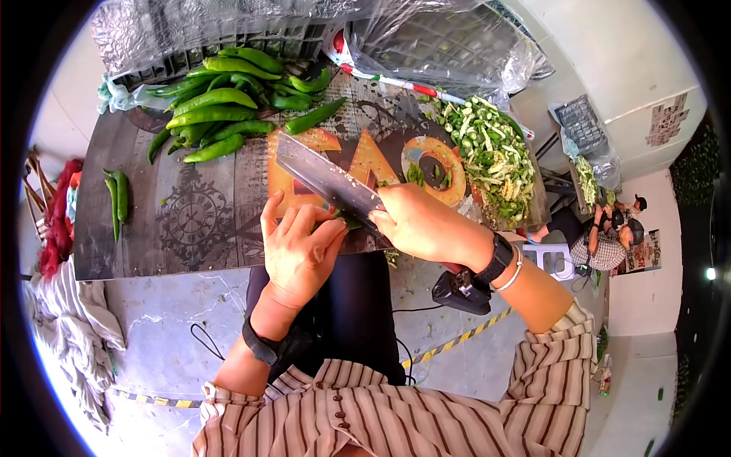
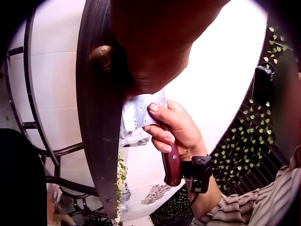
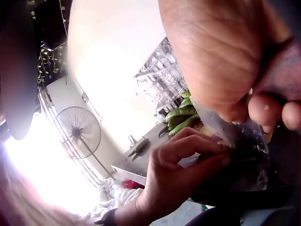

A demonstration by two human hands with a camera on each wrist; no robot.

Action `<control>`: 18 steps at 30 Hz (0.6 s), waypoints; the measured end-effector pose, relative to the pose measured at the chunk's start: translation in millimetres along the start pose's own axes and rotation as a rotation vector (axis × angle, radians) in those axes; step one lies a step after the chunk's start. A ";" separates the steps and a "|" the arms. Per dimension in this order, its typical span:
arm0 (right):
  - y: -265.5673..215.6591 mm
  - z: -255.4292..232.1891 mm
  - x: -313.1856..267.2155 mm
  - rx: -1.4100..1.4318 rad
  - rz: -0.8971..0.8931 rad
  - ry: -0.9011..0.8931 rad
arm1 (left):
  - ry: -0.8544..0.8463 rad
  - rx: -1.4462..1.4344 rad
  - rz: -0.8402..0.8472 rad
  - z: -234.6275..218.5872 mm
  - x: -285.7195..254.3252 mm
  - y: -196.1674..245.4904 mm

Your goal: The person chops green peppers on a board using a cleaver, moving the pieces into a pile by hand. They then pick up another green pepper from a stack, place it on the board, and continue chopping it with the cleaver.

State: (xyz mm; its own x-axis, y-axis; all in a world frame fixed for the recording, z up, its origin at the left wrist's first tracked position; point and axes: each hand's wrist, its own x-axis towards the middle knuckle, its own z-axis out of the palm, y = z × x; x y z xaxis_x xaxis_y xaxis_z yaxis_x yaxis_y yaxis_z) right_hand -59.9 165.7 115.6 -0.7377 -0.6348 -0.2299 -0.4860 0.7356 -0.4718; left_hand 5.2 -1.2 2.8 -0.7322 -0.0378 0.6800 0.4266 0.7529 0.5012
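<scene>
My right hand [image 1: 434,221] grips a cleaver [image 1: 327,180], thumb and finger against the blade near its red-brown handle [image 2: 172,165]. The broad blade slants over the near side of the table, its far end toward the pile of whole green chili peppers [image 1: 217,114]. Close beside the blade, my left hand [image 1: 301,245] holds a green chili pepper [image 1: 349,220] with bent fingers; most of the pepper is hidden by the fingers and blade. In the right wrist view, the left hand [image 3: 176,162] has its fingertips right by the blade.
Chopped chili [image 1: 491,164] is heaped at the table's right end. Two whole peppers [image 1: 118,199] lie apart on the left of the patterned table [image 1: 137,247]. Plastic-wrapped crates [image 1: 449,46] stand behind. Other people [image 1: 605,244] sit at the far right.
</scene>
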 end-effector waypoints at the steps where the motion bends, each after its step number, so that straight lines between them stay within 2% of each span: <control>1: -0.3 0.4 0.7 0.017 0.009 -0.012 | -0.005 -0.001 -0.002 -0.3 -0.3 -0.3; 18: -10.2 -4.1 0.0 0.048 0.098 -0.047 | -0.033 -0.035 -0.028 -1.0 -1.0 -1.5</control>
State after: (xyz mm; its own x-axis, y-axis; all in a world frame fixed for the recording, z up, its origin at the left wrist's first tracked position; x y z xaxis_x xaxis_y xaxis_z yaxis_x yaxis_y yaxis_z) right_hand -56.8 159.2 123.9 -0.7574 -0.5715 -0.3158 -0.3888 0.7833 -0.4851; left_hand 5.9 -3.0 1.8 -0.7609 -0.0360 0.6479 0.4239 0.7284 0.5383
